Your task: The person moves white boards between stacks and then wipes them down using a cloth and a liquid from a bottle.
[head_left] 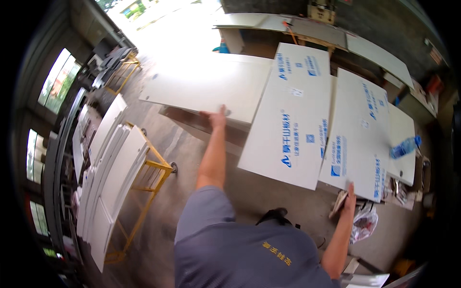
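My left hand [215, 118] is at the near edge of a plain white panel [216, 81], its thumb and fingers spread apart against it. To the right of that panel lies a white board with blue printing [293, 120]. A second blue-printed board [357, 134] is next to it, partly over another white sheet [402, 144]. My right hand [349, 199] is by the near edge of this second board. Its fingers are bent around a small tan item [338, 204], whose kind I cannot make out.
A clear bottle with a blue cap [406, 147] lies on the right-hand boards. Below hangs a plastic bag [365, 223]. On the left, a yellow wheeled rack [156, 168] carries several white panels [110, 173]. A long bench [319, 33] with boards runs along the back.
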`<state>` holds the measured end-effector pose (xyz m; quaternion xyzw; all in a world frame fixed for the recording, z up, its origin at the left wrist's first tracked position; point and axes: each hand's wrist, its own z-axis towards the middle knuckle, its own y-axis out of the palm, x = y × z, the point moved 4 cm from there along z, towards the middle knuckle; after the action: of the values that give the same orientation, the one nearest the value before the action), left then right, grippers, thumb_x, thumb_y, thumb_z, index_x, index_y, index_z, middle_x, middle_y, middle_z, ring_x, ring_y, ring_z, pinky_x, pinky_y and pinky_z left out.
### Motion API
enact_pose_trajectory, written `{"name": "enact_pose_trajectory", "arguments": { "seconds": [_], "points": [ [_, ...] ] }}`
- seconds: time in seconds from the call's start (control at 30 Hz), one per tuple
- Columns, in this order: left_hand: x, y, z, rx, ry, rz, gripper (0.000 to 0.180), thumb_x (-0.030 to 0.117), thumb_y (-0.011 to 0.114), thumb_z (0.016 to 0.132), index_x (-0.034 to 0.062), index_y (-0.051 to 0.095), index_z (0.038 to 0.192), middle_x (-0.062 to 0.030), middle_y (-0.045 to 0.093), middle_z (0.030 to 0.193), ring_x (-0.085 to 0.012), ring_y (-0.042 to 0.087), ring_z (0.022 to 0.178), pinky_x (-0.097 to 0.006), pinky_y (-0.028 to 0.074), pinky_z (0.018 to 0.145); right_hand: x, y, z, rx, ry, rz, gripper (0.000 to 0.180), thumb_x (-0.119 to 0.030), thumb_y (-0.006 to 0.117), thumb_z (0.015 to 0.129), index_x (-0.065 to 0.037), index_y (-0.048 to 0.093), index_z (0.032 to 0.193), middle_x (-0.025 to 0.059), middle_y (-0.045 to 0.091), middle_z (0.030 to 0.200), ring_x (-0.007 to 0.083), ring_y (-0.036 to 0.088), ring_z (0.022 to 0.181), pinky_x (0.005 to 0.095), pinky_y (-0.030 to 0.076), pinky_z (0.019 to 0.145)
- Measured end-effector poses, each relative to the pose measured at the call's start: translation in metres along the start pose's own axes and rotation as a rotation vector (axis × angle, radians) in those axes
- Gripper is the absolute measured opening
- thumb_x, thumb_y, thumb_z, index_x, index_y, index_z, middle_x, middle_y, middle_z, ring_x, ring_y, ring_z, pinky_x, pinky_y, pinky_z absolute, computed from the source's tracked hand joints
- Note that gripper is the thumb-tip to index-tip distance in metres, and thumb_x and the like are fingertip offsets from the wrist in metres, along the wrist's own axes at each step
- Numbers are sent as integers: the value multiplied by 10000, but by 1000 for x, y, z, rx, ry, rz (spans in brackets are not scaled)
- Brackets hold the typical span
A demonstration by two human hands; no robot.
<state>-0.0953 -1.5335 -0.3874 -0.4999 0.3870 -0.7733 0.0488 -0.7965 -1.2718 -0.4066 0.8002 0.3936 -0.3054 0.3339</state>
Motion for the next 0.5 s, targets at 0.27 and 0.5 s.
{"name": "enact_pose_trajectory", "arguments": {
  "seconds": [0.27, 0.5],
  "points": [
    [-2, -2, 19, -90, -16, -261, 1351, 481, 808, 783, -162, -147, 1490, -313, -119, 1624, -354, -98, 1541, -386, 5, 1259, 60, -82, -68, 205, 79, -93, 501, -618, 613, 928, -125, 621, 839, 37, 563, 710, 166, 565, 636, 315, 445, 550],
    [8, 29, 74, -183, 31, 153, 1346, 706, 683, 790, -158, -53, 1513, -334, 46, 1622, -397, 110, 1531, -464, 138, 1249, 137, -161, -150, 401, 269, 265, 571, -723, 585, 880, -178, 638, 1039, 18, 644, 944, 205, 642, 910, 388, 551, 761]
  ]
}}
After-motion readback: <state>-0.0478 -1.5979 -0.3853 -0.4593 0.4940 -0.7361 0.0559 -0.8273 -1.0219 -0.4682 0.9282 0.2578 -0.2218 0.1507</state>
